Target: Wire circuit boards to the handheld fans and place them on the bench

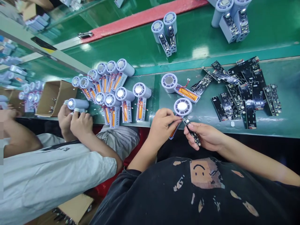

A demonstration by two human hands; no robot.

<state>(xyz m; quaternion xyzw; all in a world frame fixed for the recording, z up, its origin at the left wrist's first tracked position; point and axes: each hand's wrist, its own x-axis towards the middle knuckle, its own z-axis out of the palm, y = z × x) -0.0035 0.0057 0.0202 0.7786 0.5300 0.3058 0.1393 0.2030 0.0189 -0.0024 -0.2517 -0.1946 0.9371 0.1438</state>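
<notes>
My right hand (206, 136) grips a narrow black circuit board (193, 135), its upper end close to a light purple handheld fan (182, 107) at the bench edge. My left hand (164, 125) is closed in a pinch at that end of the board, on what looks like the fan's thin wire, mostly hidden by the fingertips. Below the round head, part of the fan's open handle with an orange battery (173, 133) shows beside my left fingers. Just behind lies another fan (169, 82), with an orange battery (187, 93) and loose red wires.
Many circuit boards (252, 90) are heaped at the right. Several fans with batteries (122, 93) stand to the left. Fans with boards fitted (167, 31) are farther back. A co-worker's hands (79, 123) hold a fan near a cardboard box (53, 97).
</notes>
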